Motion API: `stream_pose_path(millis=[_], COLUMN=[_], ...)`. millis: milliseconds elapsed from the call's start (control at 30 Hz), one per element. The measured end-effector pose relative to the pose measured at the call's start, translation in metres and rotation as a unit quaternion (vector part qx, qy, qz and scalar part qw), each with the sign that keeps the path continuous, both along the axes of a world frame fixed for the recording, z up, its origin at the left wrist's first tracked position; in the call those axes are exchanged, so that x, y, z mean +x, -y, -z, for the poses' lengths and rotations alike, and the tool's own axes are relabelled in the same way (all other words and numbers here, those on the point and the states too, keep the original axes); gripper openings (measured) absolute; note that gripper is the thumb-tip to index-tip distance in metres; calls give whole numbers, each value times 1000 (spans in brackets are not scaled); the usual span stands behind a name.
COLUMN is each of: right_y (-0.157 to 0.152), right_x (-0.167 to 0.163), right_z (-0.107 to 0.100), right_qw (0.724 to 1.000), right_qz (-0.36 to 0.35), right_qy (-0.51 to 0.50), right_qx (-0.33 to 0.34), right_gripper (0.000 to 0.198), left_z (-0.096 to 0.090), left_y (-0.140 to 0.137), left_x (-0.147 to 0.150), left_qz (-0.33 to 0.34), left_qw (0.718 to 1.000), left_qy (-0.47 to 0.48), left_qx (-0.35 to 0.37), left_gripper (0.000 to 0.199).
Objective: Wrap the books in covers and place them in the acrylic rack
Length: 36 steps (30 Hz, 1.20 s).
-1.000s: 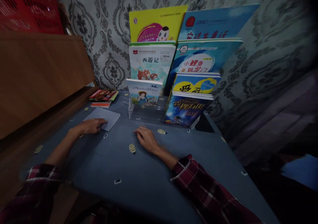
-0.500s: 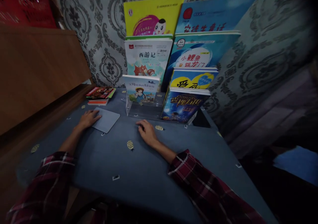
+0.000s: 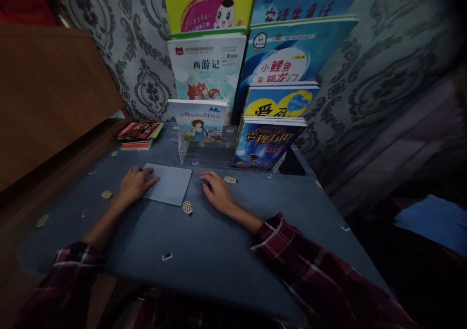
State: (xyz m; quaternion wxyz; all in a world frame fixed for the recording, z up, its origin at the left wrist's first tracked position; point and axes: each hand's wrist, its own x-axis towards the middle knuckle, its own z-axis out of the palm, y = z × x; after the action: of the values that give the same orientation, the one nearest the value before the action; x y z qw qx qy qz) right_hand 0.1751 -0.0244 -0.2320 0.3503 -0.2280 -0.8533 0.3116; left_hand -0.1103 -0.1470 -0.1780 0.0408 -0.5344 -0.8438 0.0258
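Note:
My left hand (image 3: 135, 185) is at the left edge of a thin pale-grey booklet (image 3: 170, 185), with fingertips over its upper left part. The booklet lies at a slight tilt on the dark blue-grey tablecloth (image 3: 219, 251), its top plain, with no print that I can make out. To the right of it, apart from it, my right hand (image 3: 218, 192) rests on the cloth with loosely bent fingers and nothing in them. Just behind the hands stands a clear rack (image 3: 183, 150) holding several upright books, among them a small light-blue one (image 3: 200, 124) and a dark blue one (image 3: 268, 146).
A small stack of books (image 3: 140, 133) lies at the back left, beside a wooden cabinet (image 3: 54, 95). Taller books, one yellow (image 3: 207, 3), lean against patterned wallpaper (image 3: 146, 81). The table's right edge borders a dark area with a blue thing (image 3: 434, 224).
The booklet has moved to the right and turned, along with my left hand, and lies closer to my right hand. My right hand has hardly moved. The camera view has shifted slightly.

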Motion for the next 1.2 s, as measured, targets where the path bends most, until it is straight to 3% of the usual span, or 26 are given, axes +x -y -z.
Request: stream_pose_path(millis=[400,767,967,1200], right_y=[12,29,31,31], right_x=[58,65,63,46], right_z=[-9,-30,-29,-29], right_qw=[991,977,972,963], right_qz=[0,-43,-44,-87], right_qy=[38,129,163,208], right_qx=[129,165,165,145], right_gripper=[28,30,32,46], left_z=[-7,-2,7,20], left_y=[-10,-10,-9,-12], left_x=[67,134,143,139], left_qz=[79,224,293,318], left_qw=[995,971,953,942], left_qy=[59,77,-4,20], left_qx=[-13,23,78,105], left_gripper=[44,37,32,31])
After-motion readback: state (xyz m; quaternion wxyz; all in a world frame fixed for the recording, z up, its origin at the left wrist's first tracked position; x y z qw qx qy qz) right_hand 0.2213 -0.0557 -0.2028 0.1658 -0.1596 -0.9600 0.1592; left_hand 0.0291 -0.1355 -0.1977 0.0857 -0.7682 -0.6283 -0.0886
